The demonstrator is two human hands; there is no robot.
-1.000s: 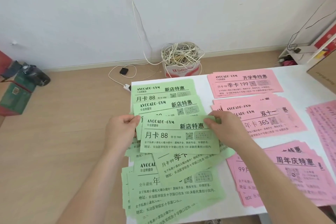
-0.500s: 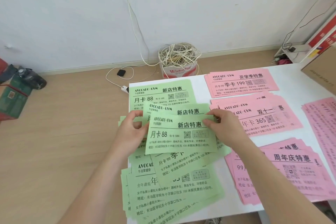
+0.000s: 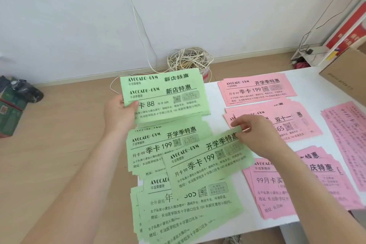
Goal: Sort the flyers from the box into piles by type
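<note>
Your left hand (image 3: 118,114): thumb curled over the left edge of the green 月卡 88 flyers (image 3: 168,103), lifted at the far left of the table (image 3: 309,79). Your right hand (image 3: 257,136): fingertips pinch the top right corner of a tilted green 季卡 199 flyer (image 3: 206,164), which lies across the green piles (image 3: 154,144). Pink piles (image 3: 257,89) lie to the right, and the cardboard box (image 3: 344,73) sits at the far right edge.

I see pale green flyers (image 3: 164,95) with black print, pink flyers (image 3: 257,93) printed in black too, a white surface (image 3: 309,85), a brown cardboard box (image 3: 344,73) and a light wood-grain floor (image 3: 69,125).
</note>
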